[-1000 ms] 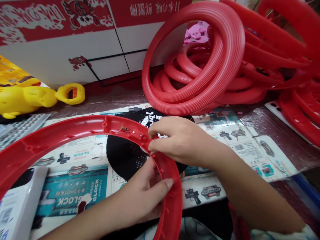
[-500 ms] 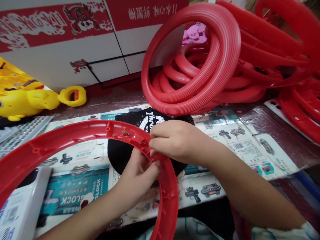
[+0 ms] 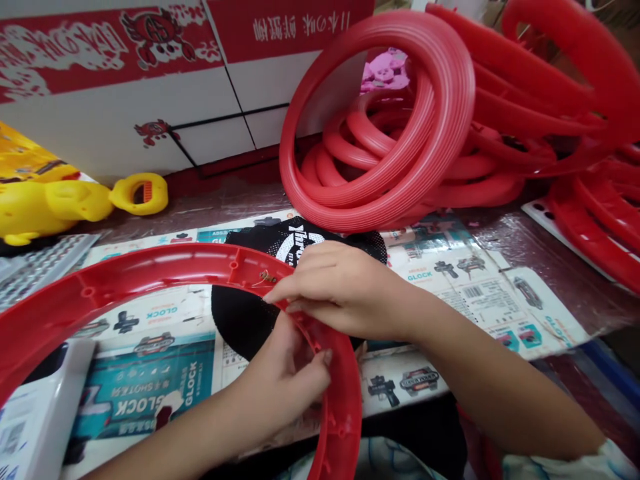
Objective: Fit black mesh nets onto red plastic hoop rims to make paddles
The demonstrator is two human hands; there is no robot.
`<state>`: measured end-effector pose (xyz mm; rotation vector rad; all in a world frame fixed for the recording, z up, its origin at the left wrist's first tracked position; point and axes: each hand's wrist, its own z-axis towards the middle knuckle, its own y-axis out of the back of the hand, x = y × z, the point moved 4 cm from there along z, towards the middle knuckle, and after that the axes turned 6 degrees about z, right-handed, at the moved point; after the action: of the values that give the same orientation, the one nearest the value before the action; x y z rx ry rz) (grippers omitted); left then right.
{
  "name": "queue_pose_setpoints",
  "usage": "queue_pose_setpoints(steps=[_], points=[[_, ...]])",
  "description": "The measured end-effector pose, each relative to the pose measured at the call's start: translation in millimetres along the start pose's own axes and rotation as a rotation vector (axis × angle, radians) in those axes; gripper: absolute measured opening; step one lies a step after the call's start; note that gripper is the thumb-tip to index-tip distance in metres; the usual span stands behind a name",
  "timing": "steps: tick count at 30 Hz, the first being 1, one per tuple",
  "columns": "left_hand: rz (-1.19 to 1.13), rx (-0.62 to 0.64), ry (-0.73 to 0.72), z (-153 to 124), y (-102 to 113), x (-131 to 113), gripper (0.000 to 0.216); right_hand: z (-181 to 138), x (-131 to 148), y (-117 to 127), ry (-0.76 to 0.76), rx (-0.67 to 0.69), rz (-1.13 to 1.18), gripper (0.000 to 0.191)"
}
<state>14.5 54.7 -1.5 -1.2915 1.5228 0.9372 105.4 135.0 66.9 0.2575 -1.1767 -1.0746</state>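
Where the red ring shell [image 3: 150, 263], held channel-up over the surface [image 3: 525, 240], curves through its two o'clock stretch, the right hand [image 3: 340, 287] pinches the rim, fingertips pointing toward nine o'clock at a small wired contact [image 3: 267, 277], while the left hand [image 3: 287, 380] grips the rim from inside.

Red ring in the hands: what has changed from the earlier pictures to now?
The right hand slid its fingertips left along the red ring, up to the small metal part. The left hand drew its thumb back from over the rim to the inner edge. Both hands still grip the ring; the black cap, yellow toy and pile of rings stayed put.
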Motion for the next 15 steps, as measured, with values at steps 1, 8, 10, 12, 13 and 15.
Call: queue_pose_setpoints(steps=[1,8,10,12,13,15], points=[[-0.02,0.008,-0.002,-0.4,-0.6,-0.6,0.036,0.2,0.7,1.1,-0.015,-0.047,-0.005,0.025],[-0.192,0.094,0.06,-3.1,0.4,2.0,0.04,-0.7,1.9,4.7,-0.031,-0.207,0.059,0.031],[-0.242,0.066,0.042,-1.6,4.0,2.6,0.037,-1.2,1.2,4.3,-0.011,-0.194,0.069,0.031],[-0.281,0.015,0.023,1.1,8.2,3.0,0.029,-1.7,0.5,3.9,-0.013,-0.175,0.045,0.031],[-0.298,-0.003,0.019,2.5,9.7,3.2,0.025,-2.0,0.8,3.9,-0.006,-0.169,0.023,0.03],[-0.331,-0.035,0.014,5.0,12.2,3.2,0.023,-2.7,2.6,4.7,0.031,-0.174,-0.044,0.027]])
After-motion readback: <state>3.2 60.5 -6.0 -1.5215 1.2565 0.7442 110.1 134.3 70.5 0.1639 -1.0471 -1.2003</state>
